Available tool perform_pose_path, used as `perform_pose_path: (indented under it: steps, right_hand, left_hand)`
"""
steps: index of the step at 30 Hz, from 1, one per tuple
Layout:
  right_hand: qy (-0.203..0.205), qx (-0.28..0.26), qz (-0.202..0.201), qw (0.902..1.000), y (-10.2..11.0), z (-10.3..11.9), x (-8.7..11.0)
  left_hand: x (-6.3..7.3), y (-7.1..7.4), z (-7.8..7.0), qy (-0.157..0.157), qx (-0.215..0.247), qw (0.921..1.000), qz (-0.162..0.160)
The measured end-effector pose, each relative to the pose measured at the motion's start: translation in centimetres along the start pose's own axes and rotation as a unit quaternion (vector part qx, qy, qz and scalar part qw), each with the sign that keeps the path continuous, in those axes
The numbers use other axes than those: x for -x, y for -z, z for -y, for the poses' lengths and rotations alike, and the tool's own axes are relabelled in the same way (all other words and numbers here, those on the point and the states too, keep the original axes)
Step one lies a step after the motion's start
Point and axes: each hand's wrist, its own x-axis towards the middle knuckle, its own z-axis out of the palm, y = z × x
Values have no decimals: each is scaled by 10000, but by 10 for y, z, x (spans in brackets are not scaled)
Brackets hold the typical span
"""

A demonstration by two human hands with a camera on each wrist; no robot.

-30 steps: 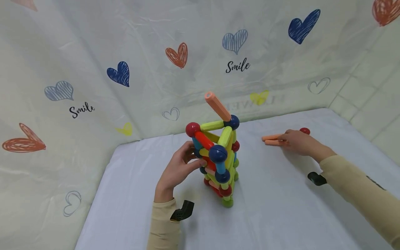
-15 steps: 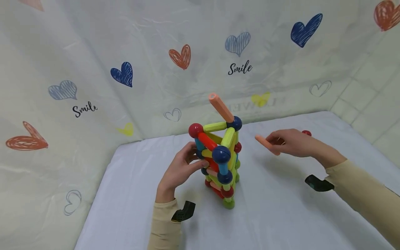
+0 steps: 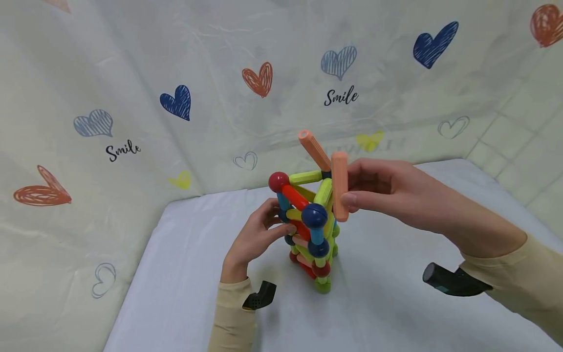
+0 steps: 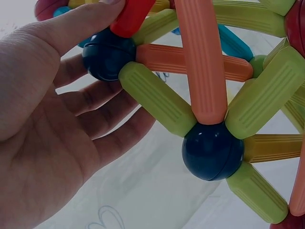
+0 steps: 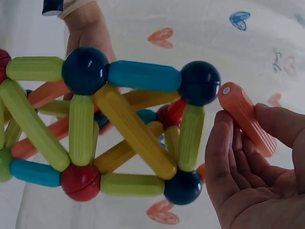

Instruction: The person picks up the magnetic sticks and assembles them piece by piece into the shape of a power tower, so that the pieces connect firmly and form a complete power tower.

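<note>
A tower of magnetic rods and balls (image 3: 308, 234), in green, yellow, red, blue and orange, stands upright on the white-covered table. My left hand (image 3: 255, 234) grips its left side; in the left wrist view the thumb lies at a red rod (image 4: 131, 19) and the fingers reach behind a blue ball (image 4: 108, 53). Between thumb and fingers my right hand (image 3: 396, 195) pinches an orange magnetic rod (image 3: 340, 186). Its metal-tipped end is right at a dark blue corner ball (image 5: 200, 83) in the right wrist view. Another orange rod (image 3: 314, 149) slants up from the tower's back top ball.
The white tablecloth (image 3: 184, 293) spreads around the tower. Behind it hangs a pale sheet (image 3: 211, 122) printed with hearts and "Smile". A small black camera (image 3: 260, 296) sits on the left wrist and a second camera (image 3: 457, 281) on the right.
My right hand has lifted an orange rod from the table at the right, carried it left to the tower and turned it upright. My left hand keeps its hold on the tower.
</note>
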Motion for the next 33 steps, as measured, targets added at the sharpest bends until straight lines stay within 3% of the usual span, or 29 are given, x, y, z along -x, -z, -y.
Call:
perform_pose_path:
  steps: [8,19,33]
  right_hand:
    - [308,81,-65,9995,-15,20,-18]
    - [-127,534,-258,9982,-19,27,-30]
    - [-246,387,-311,9985,-15,20,-27]
  left_hand:
    - [1,0,-2,47,3,10000,-8]
    - [0,-1,-2,-26,66,10000,49]
    - [1,-1,-3,-49,52,10000,20]
